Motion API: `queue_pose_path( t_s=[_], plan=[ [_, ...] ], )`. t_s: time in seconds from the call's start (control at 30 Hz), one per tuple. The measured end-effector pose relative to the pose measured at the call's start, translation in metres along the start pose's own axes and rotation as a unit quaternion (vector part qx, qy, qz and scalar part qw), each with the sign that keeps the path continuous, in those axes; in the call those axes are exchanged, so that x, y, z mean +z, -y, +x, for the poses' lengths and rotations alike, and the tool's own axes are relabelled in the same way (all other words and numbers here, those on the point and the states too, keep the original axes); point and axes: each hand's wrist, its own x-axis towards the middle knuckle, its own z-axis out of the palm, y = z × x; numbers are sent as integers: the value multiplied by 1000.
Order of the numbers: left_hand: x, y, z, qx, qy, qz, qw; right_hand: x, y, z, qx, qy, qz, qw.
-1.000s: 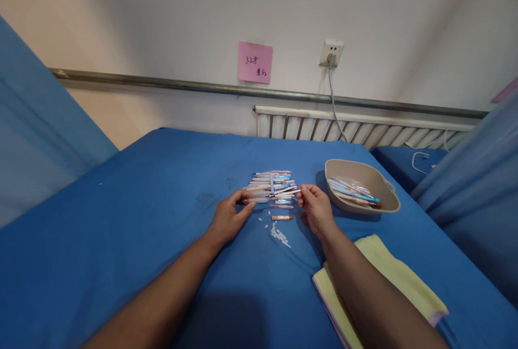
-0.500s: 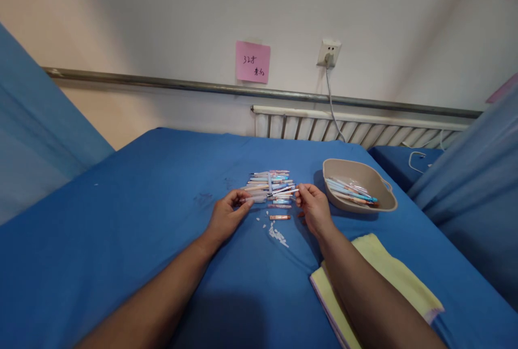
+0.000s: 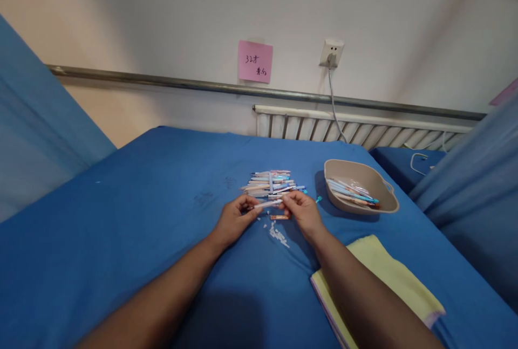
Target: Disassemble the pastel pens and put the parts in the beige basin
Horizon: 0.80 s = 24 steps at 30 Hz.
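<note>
A slim whitish pen [image 3: 267, 204] lies level between my two hands. My left hand [image 3: 233, 218] is closed on its left end, with thumb and fingers pinched. At the other end, the fingertips of my right hand [image 3: 303, 213] are closed on it; whether a separate piece sits in them I cannot make out. Just beyond my hands is a pile of pens and pen parts [image 3: 270, 180], white, blue and orange, lying crosswise. A short orange pen piece [image 3: 279, 217] and a scatter of small white bits [image 3: 278, 233] lie nearer to me.
At the right stands a beige basket [image 3: 356, 168] with several pens inside. A folded yellow cloth [image 3: 384, 268] lies partly under my right forearm. A small teal piece [image 3: 319, 199] rests beside the basket. Everything lies on a blue sheet [image 3: 162, 187]; behind are a radiator [image 3: 299, 125] and wall.
My right hand has moved left and slightly nearer, bringing its white stick to the pen in my left hand. A teal piece now shows beside the basket.
</note>
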Motion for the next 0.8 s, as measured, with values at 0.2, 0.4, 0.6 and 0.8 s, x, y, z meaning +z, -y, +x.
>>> queue_pose_path(
  t_s=[0.2, 0.4, 0.6, 0.8],
  plan=[
    [4, -3, -3, 9, 0, 23, 1000, 7, -4, -3, 4, 6, -5, 1000],
    [-12, 1, 5, 15, -38, 48, 998, -10, -1, 4, -20, -75, -4, 997],
    [-35, -1, 10, 19, 6, 233, 972, -38, 6, 18, -47, -149, -59, 986],
    [-35, -2, 8, 66, 35, 373, 925, -36, 1, 15, -11, -97, -175, 980]
  ],
)
